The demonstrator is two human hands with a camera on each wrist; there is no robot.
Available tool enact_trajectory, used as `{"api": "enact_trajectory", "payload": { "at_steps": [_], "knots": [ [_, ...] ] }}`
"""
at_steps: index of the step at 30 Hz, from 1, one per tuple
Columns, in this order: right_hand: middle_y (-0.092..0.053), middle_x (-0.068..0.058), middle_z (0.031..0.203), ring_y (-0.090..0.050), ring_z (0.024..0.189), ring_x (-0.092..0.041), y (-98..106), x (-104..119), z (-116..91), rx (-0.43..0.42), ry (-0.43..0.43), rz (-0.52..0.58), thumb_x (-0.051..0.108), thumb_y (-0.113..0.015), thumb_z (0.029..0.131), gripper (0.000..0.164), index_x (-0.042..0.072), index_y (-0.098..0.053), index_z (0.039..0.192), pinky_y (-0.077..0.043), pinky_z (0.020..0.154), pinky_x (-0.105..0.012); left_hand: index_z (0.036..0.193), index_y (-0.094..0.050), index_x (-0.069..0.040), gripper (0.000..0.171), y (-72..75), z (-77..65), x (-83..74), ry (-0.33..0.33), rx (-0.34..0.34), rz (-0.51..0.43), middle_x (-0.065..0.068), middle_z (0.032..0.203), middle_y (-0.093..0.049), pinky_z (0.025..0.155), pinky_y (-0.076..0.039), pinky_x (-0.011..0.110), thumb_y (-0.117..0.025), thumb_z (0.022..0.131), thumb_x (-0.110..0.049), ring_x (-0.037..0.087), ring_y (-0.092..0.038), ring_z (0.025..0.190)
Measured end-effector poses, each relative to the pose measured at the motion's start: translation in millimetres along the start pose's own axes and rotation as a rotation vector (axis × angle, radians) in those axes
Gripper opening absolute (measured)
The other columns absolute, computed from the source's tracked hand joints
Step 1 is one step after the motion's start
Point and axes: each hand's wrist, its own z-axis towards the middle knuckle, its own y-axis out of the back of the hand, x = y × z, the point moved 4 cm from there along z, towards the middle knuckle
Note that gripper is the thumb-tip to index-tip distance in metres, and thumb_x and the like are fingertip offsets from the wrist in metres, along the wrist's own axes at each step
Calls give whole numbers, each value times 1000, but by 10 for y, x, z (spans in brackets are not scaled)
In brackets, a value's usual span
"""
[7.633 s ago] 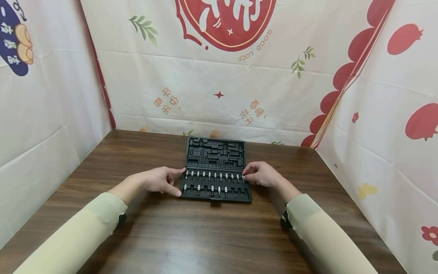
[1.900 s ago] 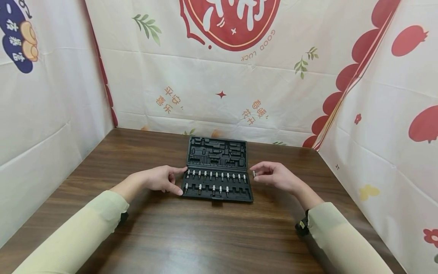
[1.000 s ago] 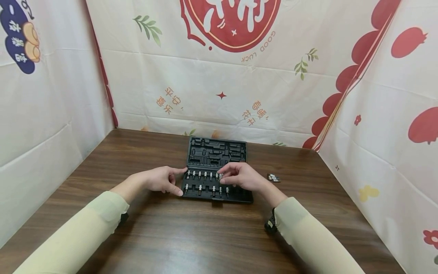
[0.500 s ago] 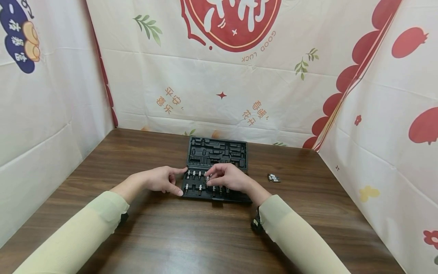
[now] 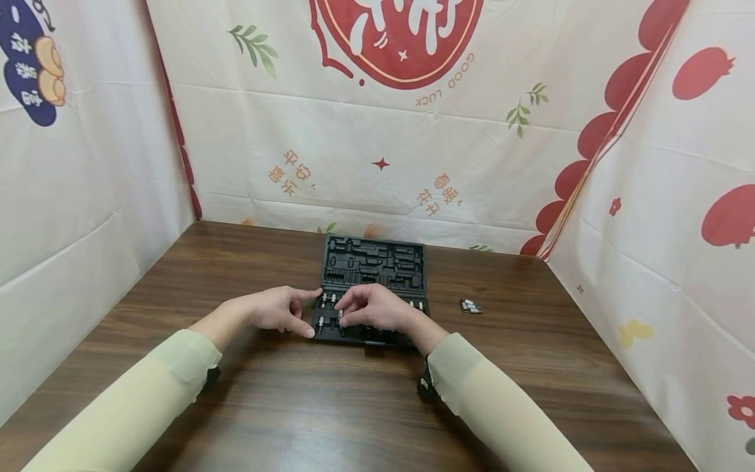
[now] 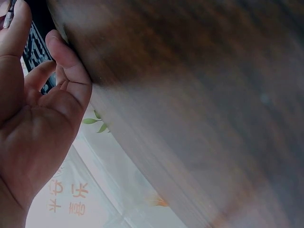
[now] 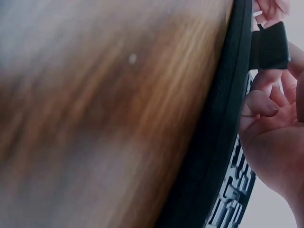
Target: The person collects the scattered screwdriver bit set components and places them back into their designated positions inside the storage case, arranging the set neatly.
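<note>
Pinching a slim metal bit (image 5: pixel 341 315), the right hand (image 5: pixel 375 307) overhangs a moulded black case (image 5: pixel 377 261), its left edge touched by the spread left hand (image 5: pixel 276 309)

A broad table (image 5: pixel 283 406) with a dark brown wood-grain surface carries everything; its streaks run across from side to side, and a pale sheen shows near the front middle. Directly on it, towards the far edge and about midway across, sits a rectangular black plastic case (image 5: pixel 377 249), opened out, the moulded lid on the far side and the tray half nearer. To the right, apart from the case, a small cluster of short silver-and-dark metal bit sockets (image 5: pixel 470 306) lies close together; their exact number is too small to tell.
</note>
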Motion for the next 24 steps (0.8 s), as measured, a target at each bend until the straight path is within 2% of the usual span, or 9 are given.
{"api": "enact_trajectory", "payload": {
  "at_steps": [11, 19, 24],
  "knots": [
    [-81, 0, 101, -72, 93, -8, -80, 45, 103, 5, -7, -51, 15, -86, 96, 19, 12, -81, 114, -57, 82, -26, 174, -35, -13, 97, 1, -10, 10, -1, 5, 0, 3, 81, -61, 67, -51, 31, -89, 96, -36, 15, -56, 69],
    [-76, 4, 93, -64, 82, -8, -126, 91, 142, -4, -33, -160, 20, -87, 97, 17, 17, -83, 113, -53, 80, -26, 174, -35, -14, 97, 2, -19, 0, -1, 7, -5, 3, 82, -61, 67, -51, 31, -88, 96, -36, 14, -56, 70],
    [-74, 6, 92, -62, 83, -8, -128, 112, 144, 9, -25, -199, 22, -88, 96, 16, 18, -83, 111, -52, 80, -26, 174, -35, -13, 97, 4, -4, 10, -3, 6, -4, 4, 82, -61, 68, -52, 32, -88, 96, -35, 15, -57, 70]
  ]
}}
